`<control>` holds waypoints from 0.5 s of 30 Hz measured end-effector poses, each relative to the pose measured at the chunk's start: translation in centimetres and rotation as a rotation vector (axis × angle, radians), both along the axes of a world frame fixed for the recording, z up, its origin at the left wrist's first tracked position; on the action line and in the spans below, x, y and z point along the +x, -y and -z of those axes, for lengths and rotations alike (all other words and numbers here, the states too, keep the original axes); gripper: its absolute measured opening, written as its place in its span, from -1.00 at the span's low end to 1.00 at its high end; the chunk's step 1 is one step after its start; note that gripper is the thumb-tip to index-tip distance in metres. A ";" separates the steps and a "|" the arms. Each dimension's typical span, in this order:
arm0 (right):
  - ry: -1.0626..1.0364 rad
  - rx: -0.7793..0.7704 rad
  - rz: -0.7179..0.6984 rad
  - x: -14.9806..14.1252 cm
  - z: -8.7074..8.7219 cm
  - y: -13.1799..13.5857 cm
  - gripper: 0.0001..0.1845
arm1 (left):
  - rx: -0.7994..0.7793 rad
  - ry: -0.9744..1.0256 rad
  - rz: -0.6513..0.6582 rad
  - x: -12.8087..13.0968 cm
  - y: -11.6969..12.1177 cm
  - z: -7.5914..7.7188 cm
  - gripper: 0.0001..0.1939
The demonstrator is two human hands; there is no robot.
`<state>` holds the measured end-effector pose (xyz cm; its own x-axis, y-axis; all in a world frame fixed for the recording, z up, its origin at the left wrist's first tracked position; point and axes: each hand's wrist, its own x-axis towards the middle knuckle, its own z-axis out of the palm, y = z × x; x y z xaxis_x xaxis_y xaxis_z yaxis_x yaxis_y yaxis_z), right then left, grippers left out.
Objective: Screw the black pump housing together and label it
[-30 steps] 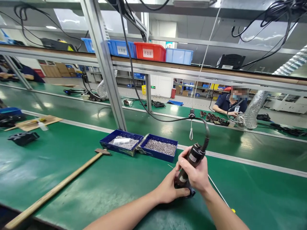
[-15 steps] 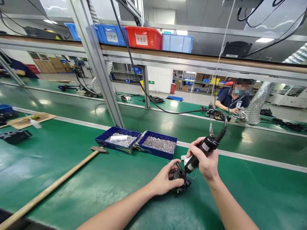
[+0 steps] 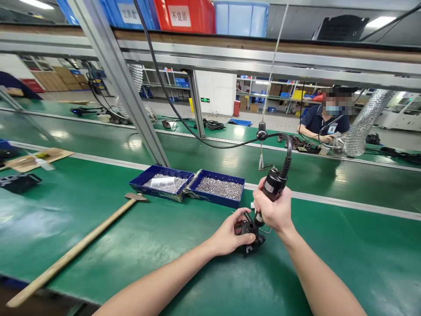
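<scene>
My left hand [image 3: 232, 235] grips a black plastic part [image 3: 250, 232] with a round hole and a short tube, low over the green bench. My right hand [image 3: 274, 206] is wrapped round a black electric screwdriver [image 3: 273, 185], tilted with its nose down at the part. Its tip is hidden behind the part, so I cannot tell whether it touches a screw. A cable leaves the top of the tool, and a cord [image 3: 262, 131] hangs beside it. Behind my hands, a blue tray [image 3: 234, 202] holds many small screws, with a second blue tray [image 3: 140, 186] beside it.
A long-handled hammer [image 3: 79, 248] lies on the left of the bench [image 3: 148, 245]. A black part [image 3: 19, 183] and a cardboard sheet [image 3: 57, 153] lie farther left. A slanted metal post [image 3: 121, 83] stands behind the trays. Across the bench sits a co-worker [image 3: 311, 119].
My view has tilted downward. My right hand has drawn the screwdriver more upright and closer over the black part. My left hand keeps its hold on the part.
</scene>
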<state>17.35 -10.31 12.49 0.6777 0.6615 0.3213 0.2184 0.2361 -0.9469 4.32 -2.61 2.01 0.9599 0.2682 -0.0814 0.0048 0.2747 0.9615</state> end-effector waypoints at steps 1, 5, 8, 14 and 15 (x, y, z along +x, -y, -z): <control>0.006 0.004 -0.003 0.0 0.0 0.1 -0.82 | 0.000 0.001 0.005 0.0 0.0 0.0 -0.23; 0.024 0.018 -0.019 -0.3 -0.1 0.5 -0.86 | -0.002 0.020 0.016 0.0 -0.1 0.1 -0.25; 0.011 0.029 -0.011 -0.1 0.0 0.8 -0.84 | 0.002 0.027 0.021 -0.1 0.0 0.1 -0.24; -0.051 0.040 -0.005 0.3 0.0 0.6 -0.79 | 0.006 0.044 0.053 0.1 -0.3 0.0 -0.25; -0.060 0.036 -0.002 0.3 -0.2 0.6 -0.78 | 0.002 0.046 0.056 0.1 -0.3 0.0 -0.26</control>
